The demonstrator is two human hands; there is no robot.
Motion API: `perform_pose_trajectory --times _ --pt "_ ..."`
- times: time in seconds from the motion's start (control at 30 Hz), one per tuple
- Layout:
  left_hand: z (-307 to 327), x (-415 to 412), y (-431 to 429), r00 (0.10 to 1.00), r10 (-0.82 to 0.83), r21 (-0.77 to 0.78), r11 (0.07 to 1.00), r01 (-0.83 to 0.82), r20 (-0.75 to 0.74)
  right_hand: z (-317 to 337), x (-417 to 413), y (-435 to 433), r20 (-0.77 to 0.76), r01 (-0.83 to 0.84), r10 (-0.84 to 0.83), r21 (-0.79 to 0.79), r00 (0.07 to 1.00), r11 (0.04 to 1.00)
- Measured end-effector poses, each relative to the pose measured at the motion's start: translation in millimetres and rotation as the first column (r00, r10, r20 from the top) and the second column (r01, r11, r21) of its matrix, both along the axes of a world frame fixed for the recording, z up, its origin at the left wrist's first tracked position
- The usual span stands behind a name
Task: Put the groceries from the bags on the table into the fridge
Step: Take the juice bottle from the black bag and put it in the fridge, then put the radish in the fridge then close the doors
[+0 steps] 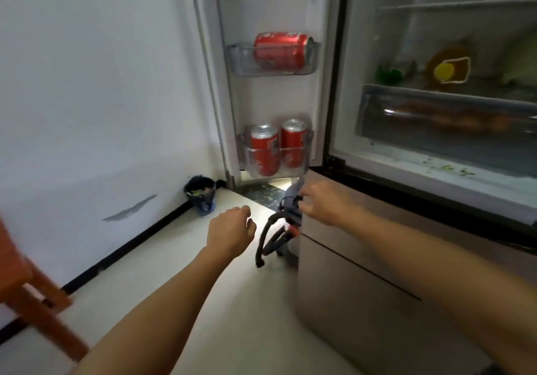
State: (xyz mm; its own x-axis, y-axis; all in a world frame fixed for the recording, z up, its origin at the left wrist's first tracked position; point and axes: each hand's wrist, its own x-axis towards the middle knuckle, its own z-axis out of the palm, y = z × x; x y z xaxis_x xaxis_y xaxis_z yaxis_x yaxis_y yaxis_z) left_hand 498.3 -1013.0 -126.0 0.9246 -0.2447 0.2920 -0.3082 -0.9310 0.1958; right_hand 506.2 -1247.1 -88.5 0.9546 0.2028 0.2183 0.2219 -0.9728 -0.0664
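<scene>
At the far left edge stands a blurred orange wooden furniture leg (35,302), and further along the wall base sits a small dark bin (200,193). The left hand (231,230) is out over the floor with its fingers loosely curled, holding nothing. The fridge door (273,5) stands open. One red can (280,50) lies on its side in the upper door shelf, and two upright cans (264,148) sit in the lower one. Below that door the grey bag (293,190) hangs against the front corner of the lower drawers (363,287), with its long axis roughly vertical. Whether it touches the floor cannot be told. Its black handles (268,235) loop down and to the left, just beside the left hand and on its right. The right hand (322,203) pinches the top of the bag, its fingers curled onto the fabric, so it is the nearer hand and already carries the bag. The bag's contents are not visible. The open fridge compartment (436,168), with a yellow-labelled item (447,69) on a shelf, lies above and to the right of the bag. In my judgement, the coming move depends on the left hand closing the short gap rightward to the handles.
</scene>
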Motion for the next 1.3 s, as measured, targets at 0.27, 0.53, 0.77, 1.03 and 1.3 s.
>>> perform_pose_trajectory --times 0.27,0.53,0.77,1.03,1.3 --pt "-16 -84 238 0.93 0.363 0.01 0.932 -0.363 -0.059 -19 -11 250 -0.001 -0.391 0.393 -0.093 0.919 0.915" --pt "-15 -212 497 0.702 0.686 0.139 0.727 -0.673 -0.189 -29 -70 533 -0.017 -0.676 0.678 -0.107 0.735 0.729" --pt "-23 -282 637 0.535 0.82 0.199 0.569 -0.798 -0.202 -40 -106 728 -0.068 -0.832 0.831 -0.115 0.552 0.543" --pt "-31 -295 799 0.402 0.895 0.172 0.434 -0.884 -0.191 -58 -92 934 -0.085 -0.913 0.914 -0.142 0.396 0.382" --pt "-14 -313 943 0.272 0.951 0.125 0.291 -0.949 -0.145 -49 -99 1119 -0.129 -0.962 0.956 -0.107 0.264 0.251"
